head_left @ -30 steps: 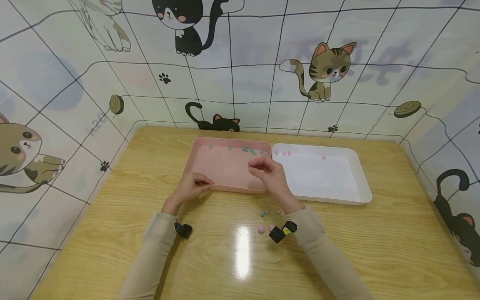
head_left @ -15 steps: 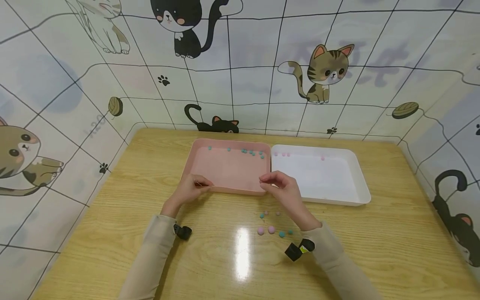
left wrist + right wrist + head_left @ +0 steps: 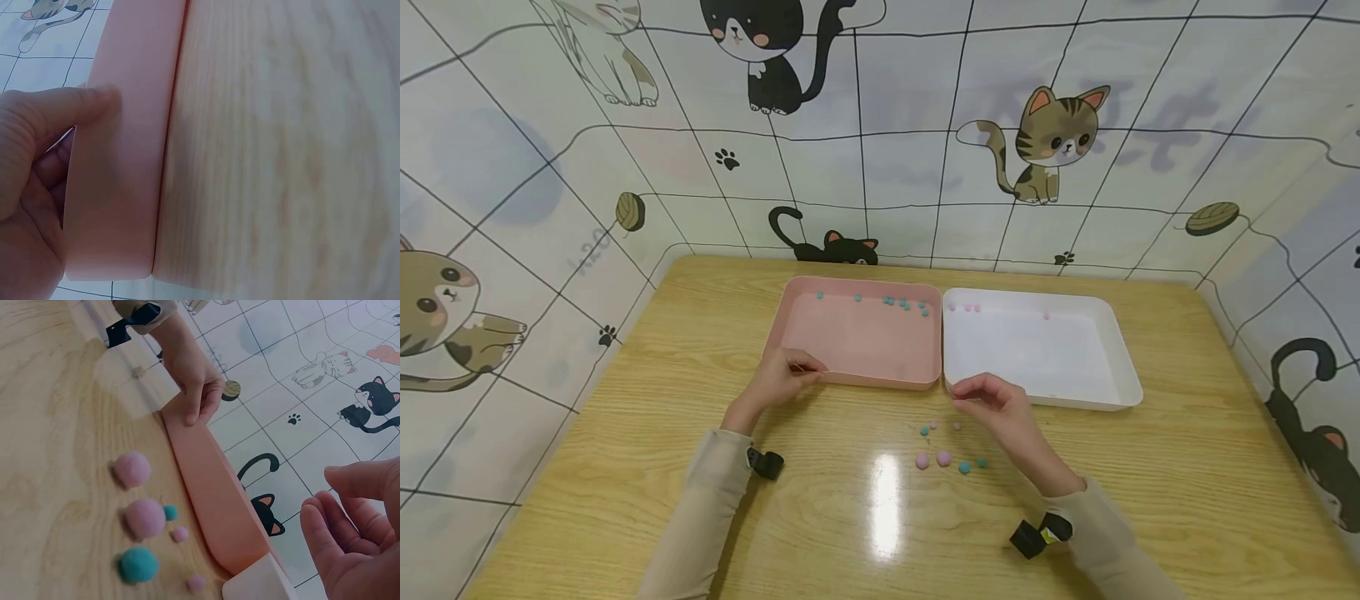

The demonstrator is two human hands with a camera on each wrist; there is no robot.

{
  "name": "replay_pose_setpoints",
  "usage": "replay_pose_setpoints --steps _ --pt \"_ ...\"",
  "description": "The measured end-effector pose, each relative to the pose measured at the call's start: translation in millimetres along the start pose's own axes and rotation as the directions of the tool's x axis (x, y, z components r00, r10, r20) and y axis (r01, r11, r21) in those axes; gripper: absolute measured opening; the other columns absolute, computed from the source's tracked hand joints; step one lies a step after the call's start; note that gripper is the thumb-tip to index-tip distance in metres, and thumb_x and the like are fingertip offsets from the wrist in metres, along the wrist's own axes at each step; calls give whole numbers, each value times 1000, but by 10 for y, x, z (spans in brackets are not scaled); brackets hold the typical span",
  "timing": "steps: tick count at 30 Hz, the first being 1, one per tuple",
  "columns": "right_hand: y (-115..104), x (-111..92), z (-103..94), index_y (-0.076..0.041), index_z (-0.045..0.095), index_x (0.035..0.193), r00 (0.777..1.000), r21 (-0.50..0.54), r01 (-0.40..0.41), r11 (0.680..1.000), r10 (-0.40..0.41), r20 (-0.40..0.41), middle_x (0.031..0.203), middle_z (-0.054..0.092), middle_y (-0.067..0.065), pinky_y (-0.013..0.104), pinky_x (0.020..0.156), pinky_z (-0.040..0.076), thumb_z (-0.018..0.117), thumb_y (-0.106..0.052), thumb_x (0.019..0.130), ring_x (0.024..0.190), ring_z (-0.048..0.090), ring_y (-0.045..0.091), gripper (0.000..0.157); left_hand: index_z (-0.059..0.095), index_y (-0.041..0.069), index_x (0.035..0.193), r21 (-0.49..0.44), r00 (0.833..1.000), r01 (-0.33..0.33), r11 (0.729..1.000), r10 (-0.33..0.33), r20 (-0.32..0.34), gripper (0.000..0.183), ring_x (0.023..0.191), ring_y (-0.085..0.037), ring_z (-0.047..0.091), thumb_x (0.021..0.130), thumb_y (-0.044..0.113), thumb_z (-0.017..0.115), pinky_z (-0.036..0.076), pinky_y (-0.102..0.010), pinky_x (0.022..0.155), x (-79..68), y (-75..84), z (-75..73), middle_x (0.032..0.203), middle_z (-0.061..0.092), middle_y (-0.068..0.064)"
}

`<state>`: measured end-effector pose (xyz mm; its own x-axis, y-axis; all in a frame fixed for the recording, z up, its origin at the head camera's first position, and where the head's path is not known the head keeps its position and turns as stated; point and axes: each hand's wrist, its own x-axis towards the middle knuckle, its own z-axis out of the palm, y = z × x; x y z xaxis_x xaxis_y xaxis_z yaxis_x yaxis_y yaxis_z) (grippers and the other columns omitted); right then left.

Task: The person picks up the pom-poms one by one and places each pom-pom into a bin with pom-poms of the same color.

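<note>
My left hand [image 3: 777,379] grips the front wall of the pink tray [image 3: 850,354] near its left corner. In the left wrist view, the thumb [image 3: 94,103] lies on the outside of that wall and the fingers go behind it. My right hand [image 3: 1003,412] hovers by the front left corner of the white tray [image 3: 1037,350]. The right wrist view shows its thumb and fingers apart, with nothing between them. On the table before the trays lie pink pompoms [image 3: 145,518] and teal pompoms [image 3: 139,565] of large and small size.
Several small teal pompoms [image 3: 891,302] lie along the back of the pink tray. Small pink pompoms [image 3: 977,308] are at the back of the white tray, which stands right beside it. A cat-printed wall covering [image 3: 910,167] encloses the wooden table [image 3: 805,517].
My right hand has moved from over the pink tray rightward and toward me, to the white tray's front corner. My left hand has stayed on the pink tray's edge.
</note>
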<state>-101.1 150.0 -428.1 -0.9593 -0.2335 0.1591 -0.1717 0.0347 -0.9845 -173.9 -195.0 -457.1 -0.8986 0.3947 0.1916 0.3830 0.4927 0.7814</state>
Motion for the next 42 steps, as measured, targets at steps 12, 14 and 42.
replay_pose_setpoints --steps 12,14,42 --pt "167 -293 -140 13 60 94 999 -63 -45 997 47 25 94 66 15 19 77 51 67 7 81 88 62 7 15 73 -2 84 -17 1000 23 1000 -23 4 6 73 -19 64 80 -5 69 53 -24 64 6 2 3 81 69 -12" --pt "212 -334 -153 14 60 94 997 -73 -67 995 71 43 94 65 20 20 76 52 67 8 80 87 62 8 16 73 -2 84 -20 1000 24 1000 -24 4 6 73 -20 64 80 -5 69 53 -24 64 3 -8 3 81 69 -12" --pt "424 -522 -187 3 61 96 986 -286 -2 958 49 158 98 62 16 25 77 53 65 19 73 93 60 7 28 73 -2 83 -10 1000 5 1000 -5 4 7 72 -19 64 80 -6 69 53 -24 63 16 -22 4 80 69 -12"
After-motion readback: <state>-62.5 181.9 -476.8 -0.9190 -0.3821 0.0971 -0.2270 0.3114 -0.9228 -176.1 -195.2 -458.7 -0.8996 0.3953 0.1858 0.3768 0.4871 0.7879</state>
